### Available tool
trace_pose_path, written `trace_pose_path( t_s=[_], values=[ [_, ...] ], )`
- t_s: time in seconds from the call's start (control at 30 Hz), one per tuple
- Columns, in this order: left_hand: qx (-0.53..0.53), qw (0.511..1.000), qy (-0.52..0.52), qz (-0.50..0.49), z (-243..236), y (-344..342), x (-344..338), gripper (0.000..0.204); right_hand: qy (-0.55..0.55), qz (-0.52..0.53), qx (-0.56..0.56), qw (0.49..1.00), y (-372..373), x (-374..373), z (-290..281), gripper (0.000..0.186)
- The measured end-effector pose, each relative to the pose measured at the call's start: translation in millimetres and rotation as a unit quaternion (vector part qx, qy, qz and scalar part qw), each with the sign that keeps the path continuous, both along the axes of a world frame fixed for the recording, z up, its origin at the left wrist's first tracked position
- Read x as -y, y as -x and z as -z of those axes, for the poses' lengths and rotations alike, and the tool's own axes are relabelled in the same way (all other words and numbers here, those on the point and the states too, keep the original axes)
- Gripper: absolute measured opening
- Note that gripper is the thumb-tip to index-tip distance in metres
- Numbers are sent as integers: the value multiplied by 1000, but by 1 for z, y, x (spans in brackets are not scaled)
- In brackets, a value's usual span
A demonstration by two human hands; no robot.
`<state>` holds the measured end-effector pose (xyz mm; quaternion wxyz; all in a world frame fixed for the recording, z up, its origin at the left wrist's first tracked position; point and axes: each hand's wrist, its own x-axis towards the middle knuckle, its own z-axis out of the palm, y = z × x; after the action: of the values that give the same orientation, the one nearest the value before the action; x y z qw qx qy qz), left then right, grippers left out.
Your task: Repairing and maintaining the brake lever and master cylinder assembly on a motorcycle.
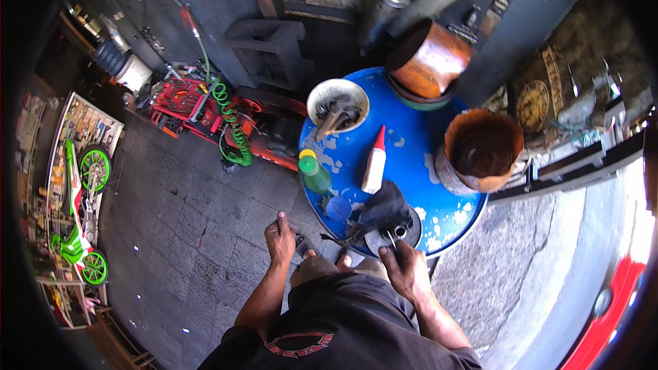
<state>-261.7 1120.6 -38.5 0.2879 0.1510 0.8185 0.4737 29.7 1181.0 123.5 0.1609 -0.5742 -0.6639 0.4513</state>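
My left hand (279, 241) is raised over the floor beside the drum, its fingers curled in and the thumb pointing up. Whatever those fingers may hold is hidden. At the near edge of the blue drum top (411, 137), my right hand (407, 268) pinches a thin metal rod (391, 238). The rod's tip is close to a small metal ring (400, 231), which sits on a round grey metal part (413, 236). A dark rag (385, 207) lies against that part. Just beyond are a white bottle with a red nozzle (374, 168) and a green bottle (314, 175).
A pale bowl of dark parts (321, 92), a rusty pot (483, 147) and an orange-brown vessel (432, 62) stand on the drum. A red tool cart (181, 104) with a green coiled hose (233, 123) is at far left. A green-wheeled motorbike picture (82, 219) is further left.
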Motion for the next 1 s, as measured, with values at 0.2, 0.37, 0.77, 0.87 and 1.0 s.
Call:
trace_pose_path(
  t_s=[0.2, 0.37, 0.77, 0.87, 1.0],
  values=[
    [-59, 988, -140, 22, -2, 7, -13, 47, -35, 11, 0, 999, 1, -10, -4, 41],
    [-45, 996, -66, 42, -26, 4, -7, 27, -31, 55, -80, 995, -8, -12, 5, 22],
    [-319, 818, -49, 476, -95, -122, -58, 34, -56, 77, 135, 986, -42, -86, 46, 48],
    [-333, 798, -14, 503, -87, -126, -77, 19, -61, 4, 155, 986, -34, -107, 67, 54],
    [-337, 776, -38, 532, -75, -121, -86, 12, -43, -15, 174, 984, -26, -110, 74, 33]
  ],
)
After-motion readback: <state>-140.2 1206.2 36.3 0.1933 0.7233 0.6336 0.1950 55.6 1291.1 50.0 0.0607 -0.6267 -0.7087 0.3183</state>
